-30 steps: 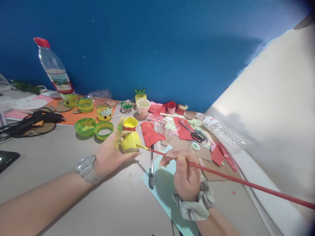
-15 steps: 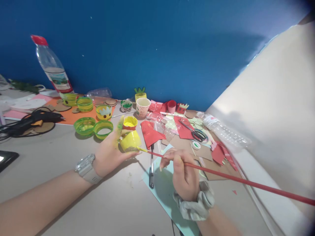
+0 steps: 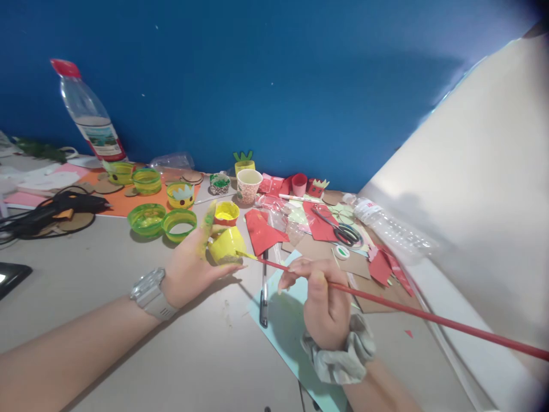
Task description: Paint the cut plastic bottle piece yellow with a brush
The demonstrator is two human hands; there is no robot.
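Here's the left hand with thumb and fingers curled around the yellow-painted cup, tilted at eight o'clock from mid-view. Over at half past three from it, the right hand pinches a red-handled paintbrush, yellow bristles at the cup's edge! Red paint pot just beyond, twelve o'clock, yellow inside; green-painted bowl between nine and ten; capped pen between four and five.

Fairly bright, lit seemingly from above. Palest on the white wall, shading darker on the blue wall. Softly shadowed under the left hand and across the paper. Smeared in fine detail, stretched toward the edges.
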